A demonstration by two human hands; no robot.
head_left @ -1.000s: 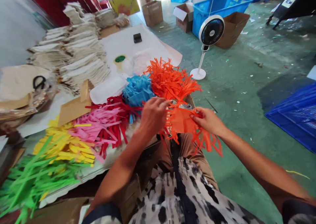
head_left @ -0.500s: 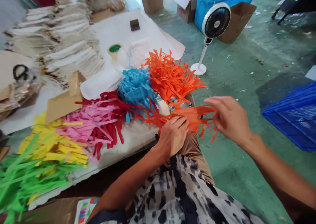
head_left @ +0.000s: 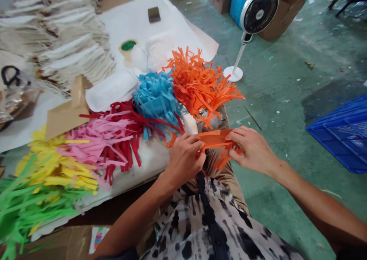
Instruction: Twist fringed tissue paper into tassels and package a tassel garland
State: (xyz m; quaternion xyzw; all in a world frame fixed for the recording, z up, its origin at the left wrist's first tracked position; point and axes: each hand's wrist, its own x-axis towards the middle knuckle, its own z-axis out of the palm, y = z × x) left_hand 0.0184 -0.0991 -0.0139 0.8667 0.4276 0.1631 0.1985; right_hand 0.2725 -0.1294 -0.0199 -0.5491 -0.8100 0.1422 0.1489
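Above my lap, a fringed orange tissue-paper piece [head_left: 216,138] stretches between both hands. My left hand [head_left: 185,151] is closed on its left end, and my right hand [head_left: 250,149] pinches the right end, where cut strips dangle. Just beyond lies a pile of orange fringe [head_left: 200,82]. Left of it on the table are blue fringe [head_left: 157,95], dark red fringe [head_left: 133,149], pink fringe [head_left: 99,141], yellow fringe [head_left: 54,164] and green fringe [head_left: 37,206]. Fingers hide part of the held piece's ends.
Stacks of off-white stringed bundles [head_left: 77,49] fill the table's far left. A white tray [head_left: 111,91], brown cardboard [head_left: 67,114], tape roll [head_left: 128,46] and black-handled scissors [head_left: 10,75] lie about. A fan [head_left: 259,13] and blue crate [head_left: 341,134] stand on the floor.
My right hand has come in leftward and closed on the right end of the orange piece. My left hand has changed from lying over it to gripping its left end. The view has shifted slightly.
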